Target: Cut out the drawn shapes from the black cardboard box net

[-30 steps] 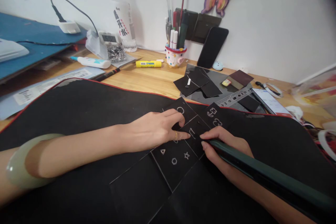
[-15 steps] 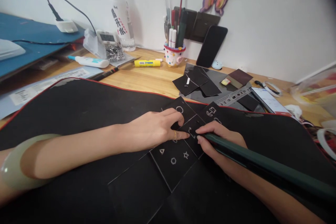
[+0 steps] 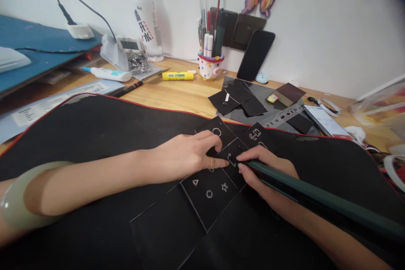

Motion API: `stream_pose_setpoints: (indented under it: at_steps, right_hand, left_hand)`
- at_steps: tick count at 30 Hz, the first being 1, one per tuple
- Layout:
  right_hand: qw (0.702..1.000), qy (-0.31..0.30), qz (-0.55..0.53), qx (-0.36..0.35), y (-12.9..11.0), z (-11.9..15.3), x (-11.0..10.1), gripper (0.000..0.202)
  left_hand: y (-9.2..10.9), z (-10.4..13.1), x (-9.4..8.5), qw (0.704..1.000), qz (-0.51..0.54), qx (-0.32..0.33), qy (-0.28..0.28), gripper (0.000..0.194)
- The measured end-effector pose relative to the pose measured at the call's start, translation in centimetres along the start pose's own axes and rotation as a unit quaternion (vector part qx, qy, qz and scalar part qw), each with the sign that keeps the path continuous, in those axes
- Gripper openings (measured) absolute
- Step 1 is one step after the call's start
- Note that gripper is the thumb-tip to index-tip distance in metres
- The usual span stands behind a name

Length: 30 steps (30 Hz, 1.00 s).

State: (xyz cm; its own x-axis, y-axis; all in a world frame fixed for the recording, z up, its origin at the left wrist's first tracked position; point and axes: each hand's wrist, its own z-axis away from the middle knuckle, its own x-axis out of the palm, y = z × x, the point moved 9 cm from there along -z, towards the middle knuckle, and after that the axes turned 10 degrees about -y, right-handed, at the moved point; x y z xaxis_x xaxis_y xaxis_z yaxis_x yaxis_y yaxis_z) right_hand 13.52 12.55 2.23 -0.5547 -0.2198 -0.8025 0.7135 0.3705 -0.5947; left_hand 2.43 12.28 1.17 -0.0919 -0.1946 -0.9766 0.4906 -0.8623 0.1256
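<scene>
My left hand [image 3: 190, 154] rests on a sheet of black card [image 3: 207, 209], thumb stretched out and index finger bent, with a gold ring showing. Small pale shapes mark this card, among them a triangle, a hexagon and a star. My right hand [image 3: 268, 164] grips a thick dark green pen [image 3: 303, 190] between thumb and fingers. Its thin dark tip is by a pale angular line beside my left thumb. Another black card [image 3: 255, 131] with a flower outline lies partly behind my right hand.
A black mat [image 3: 104, 126] with a red edge lies under the cards. Behind it are a yellow glue stick [image 3: 177, 76], a decorated pen cup [image 3: 209, 67], a metal stencil ruler [image 3: 284, 117] and black card scraps [image 3: 224, 99]. A phone [image 3: 256, 55] leans against the wall.
Hardly anything differs. Both hands and the pen stay in about the same place, and the whole view has shifted very slightly.
</scene>
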Motion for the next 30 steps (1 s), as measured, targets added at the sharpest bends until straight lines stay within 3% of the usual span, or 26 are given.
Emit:
stream_pose_setpoints:
  at_steps: [12, 23, 30]
  right_hand:
    - [1.0, -0.003, 0.012, -0.018, -0.4, 0.2, -0.3, 0.008]
    - [0.999, -0.004, -0.026, 0.029, 0.1, 0.3, -0.5, 0.006]
    - [0.999, -0.01, -0.034, 0.006, -0.1, -0.5, -0.3, 0.009]
  left_hand:
    - [0.0, -0.1, 0.1, 1.0, -0.003, 0.001, -0.001, 0.038]
    - [0.0, 0.0, 0.1, 1.0, 0.002, 0.002, 0.002, 0.038]
    - [0.0, -0.1, 0.2, 1.0, -0.001, -0.001, 0.0, 0.037]
